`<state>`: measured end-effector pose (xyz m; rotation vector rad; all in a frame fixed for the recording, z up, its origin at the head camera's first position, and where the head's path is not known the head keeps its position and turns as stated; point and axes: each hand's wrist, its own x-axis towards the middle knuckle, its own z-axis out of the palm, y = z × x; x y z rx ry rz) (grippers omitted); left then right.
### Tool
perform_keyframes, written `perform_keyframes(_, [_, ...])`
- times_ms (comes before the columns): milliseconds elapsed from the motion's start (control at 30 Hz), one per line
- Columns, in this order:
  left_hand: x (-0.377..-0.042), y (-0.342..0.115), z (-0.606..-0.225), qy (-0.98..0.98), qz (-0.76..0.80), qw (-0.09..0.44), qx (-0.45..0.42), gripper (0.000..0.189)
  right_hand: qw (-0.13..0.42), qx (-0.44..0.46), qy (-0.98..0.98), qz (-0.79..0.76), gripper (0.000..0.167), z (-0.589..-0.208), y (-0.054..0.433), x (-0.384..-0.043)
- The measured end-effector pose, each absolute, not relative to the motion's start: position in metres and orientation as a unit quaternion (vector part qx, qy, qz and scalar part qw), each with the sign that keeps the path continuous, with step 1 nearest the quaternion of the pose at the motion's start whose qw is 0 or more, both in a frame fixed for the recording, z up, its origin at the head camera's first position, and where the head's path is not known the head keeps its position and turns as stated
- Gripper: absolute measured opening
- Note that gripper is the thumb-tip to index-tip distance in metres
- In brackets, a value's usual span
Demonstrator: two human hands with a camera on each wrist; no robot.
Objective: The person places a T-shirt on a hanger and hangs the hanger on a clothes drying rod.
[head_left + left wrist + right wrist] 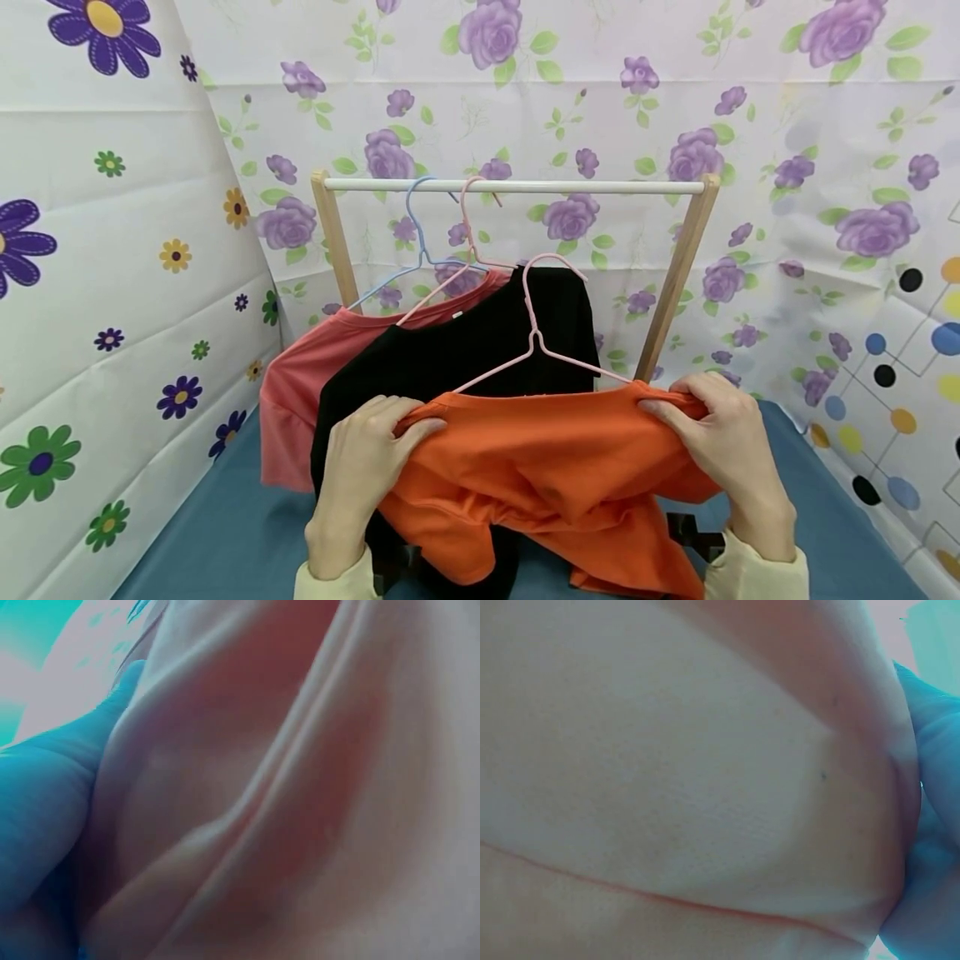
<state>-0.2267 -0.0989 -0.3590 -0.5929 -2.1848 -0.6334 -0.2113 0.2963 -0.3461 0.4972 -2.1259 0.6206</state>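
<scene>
An orange shirt (555, 450) hangs between my two hands in the head view, its neckline stretched around a pink hanger (536, 337). My left hand (367, 467) pinches its left shoulder with the thumb on the near side. At the other shoulder my right hand (723, 442) grips the cloth in the same manner. The hanger's hook stands up in front of a black shirt, apart from the rail. Folds of the shirt (247, 787) fill most of the left wrist view, and its smoother cloth (675, 765) covers the right wrist view.
Behind stands a rack with a white rail (585, 187) and wooden posts. A coral shirt (288, 400) on a blue hanger (420, 225) and a black shirt (450, 358) on another pink hanger (468, 225) hang from its left half. A blue-green cloth (217, 517) covers the table.
</scene>
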Motion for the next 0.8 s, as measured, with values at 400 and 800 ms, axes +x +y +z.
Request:
perform_keyframes(400, [-0.228, -0.115, -0.359, -0.838, -0.280, 0.408, -0.232, 0.014, 0.409, 0.183, -0.852, 0.272, 0.025, -0.351, 0.305, -0.216])
perform_keyframes(800, [-0.227, -0.124, -0.358, -0.818, -0.282, 0.454, -0.212, 0.014, 0.376, 0.146, -0.869, 0.286, 0.010, -0.362, 0.319, -0.227])
